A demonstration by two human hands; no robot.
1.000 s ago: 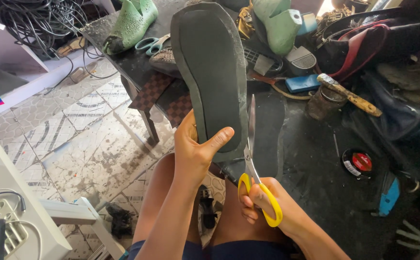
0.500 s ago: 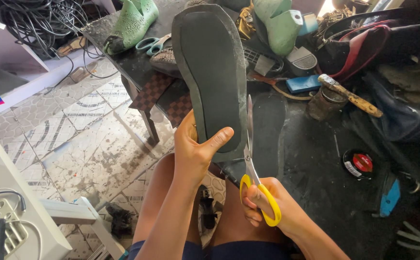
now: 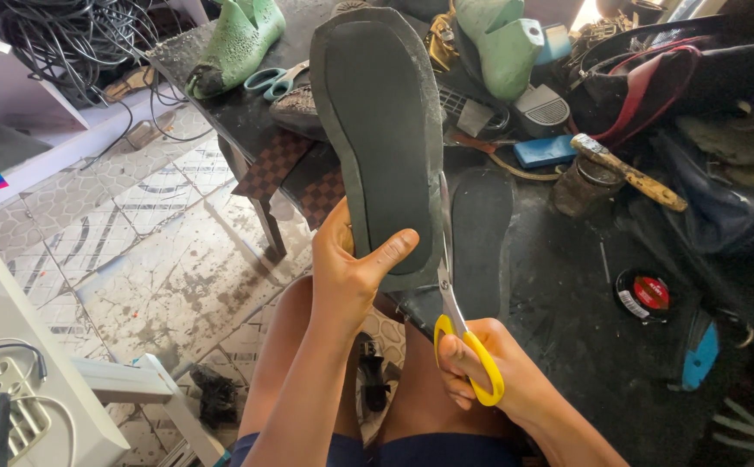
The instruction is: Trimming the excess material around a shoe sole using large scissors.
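Our left hand [image 3: 347, 277] grips the dark shoe sole [image 3: 381, 138] at its near end, thumb across the face — the sole stands upright over the knees. Our right hand [image 3: 489, 380] has fingers closed through the yellow-handled scissors [image 3: 463, 346], whose blades run up the sole's right edge, their tips hard to make out. Far right lies a round black tin [image 3: 649, 294] with a red label.
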